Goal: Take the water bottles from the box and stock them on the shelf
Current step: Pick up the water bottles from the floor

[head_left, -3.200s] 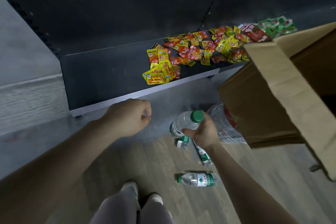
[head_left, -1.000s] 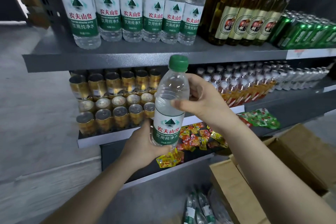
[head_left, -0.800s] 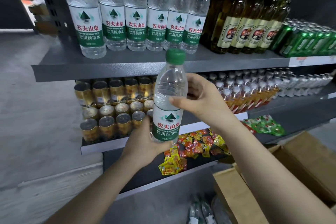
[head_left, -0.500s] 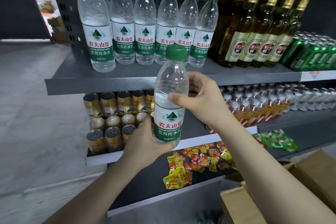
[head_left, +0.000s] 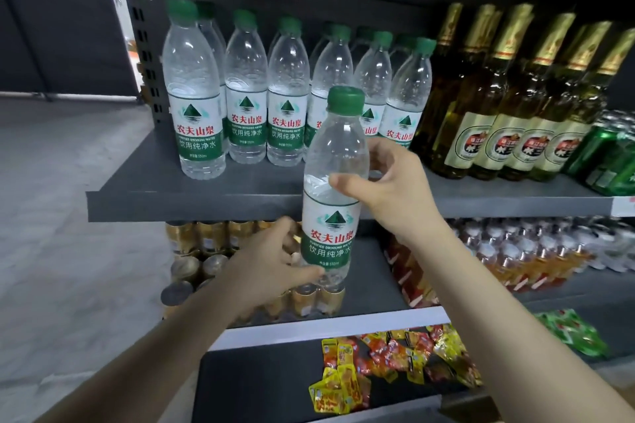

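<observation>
Head view, middle of the frame: both hands hold one clear plastic water bottle with a green cap (head_left: 331, 189) upright. Left hand (head_left: 275, 268) grips its bottom, right hand (head_left: 391, 189) wraps its upper part. Behind it, more green-capped water bottles (head_left: 247, 93) stand on the dark grey metal shelf (head_left: 192, 196).

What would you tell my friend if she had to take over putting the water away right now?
Left hand: holds the bottom of the water bottle.
Right hand: grips its upper part. The bottle is upright, in front of the top shelf, not yet set down.
Done: a group of water bottles already stands on that shelf, left of the beer bottles.
Left: set this bottle with them, maybe on the bare front strip. The box is out of view, so I cannot tell how many remain.
</observation>
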Tool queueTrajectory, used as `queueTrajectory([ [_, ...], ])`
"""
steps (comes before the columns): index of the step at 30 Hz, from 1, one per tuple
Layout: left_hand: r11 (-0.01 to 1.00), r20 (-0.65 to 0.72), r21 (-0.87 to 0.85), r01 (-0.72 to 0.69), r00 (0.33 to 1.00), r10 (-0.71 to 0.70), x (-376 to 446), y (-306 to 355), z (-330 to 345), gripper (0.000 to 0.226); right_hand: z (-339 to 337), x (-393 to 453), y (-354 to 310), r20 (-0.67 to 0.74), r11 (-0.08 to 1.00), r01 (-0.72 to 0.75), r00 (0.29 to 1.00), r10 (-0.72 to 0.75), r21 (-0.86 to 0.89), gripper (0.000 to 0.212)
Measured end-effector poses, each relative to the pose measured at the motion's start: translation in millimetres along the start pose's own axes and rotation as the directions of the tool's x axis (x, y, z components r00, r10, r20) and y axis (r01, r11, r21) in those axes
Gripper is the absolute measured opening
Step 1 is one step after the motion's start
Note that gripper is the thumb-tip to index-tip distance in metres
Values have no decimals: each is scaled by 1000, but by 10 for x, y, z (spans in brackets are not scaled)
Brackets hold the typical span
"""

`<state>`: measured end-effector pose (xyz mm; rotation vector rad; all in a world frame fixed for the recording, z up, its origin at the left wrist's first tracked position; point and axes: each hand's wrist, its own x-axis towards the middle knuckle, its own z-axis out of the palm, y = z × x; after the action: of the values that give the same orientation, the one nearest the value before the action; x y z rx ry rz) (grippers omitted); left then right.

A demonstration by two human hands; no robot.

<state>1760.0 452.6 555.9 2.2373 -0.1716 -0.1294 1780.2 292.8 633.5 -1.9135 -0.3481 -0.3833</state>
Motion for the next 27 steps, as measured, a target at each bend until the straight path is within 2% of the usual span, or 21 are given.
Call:
queueTrajectory([
  [5,998,-77,-5,-59,995,59,109,104,-126,37,-66,235,-61,5,999,29,1000,-29,17,33],
  [9,995,-176,-39,-93,981,85,166,165,-250,16,-80,379,-142,29,998,47,998,-48,50,29],
  [14,993,-275,-33,-117,956,104,214,154,-444,7,-59,559,-249,21,993,88,996,-90,75,24],
  [22,992,-343,108,-72,934,105,274,-70,-848,14,156,868,-326,11,987,117,993,-119,107,22],
  [27,980,-382,197,-25,919,100,342,-190,-1064,16,343,1037,-274,12,989,104,994,-106,110,28],
])
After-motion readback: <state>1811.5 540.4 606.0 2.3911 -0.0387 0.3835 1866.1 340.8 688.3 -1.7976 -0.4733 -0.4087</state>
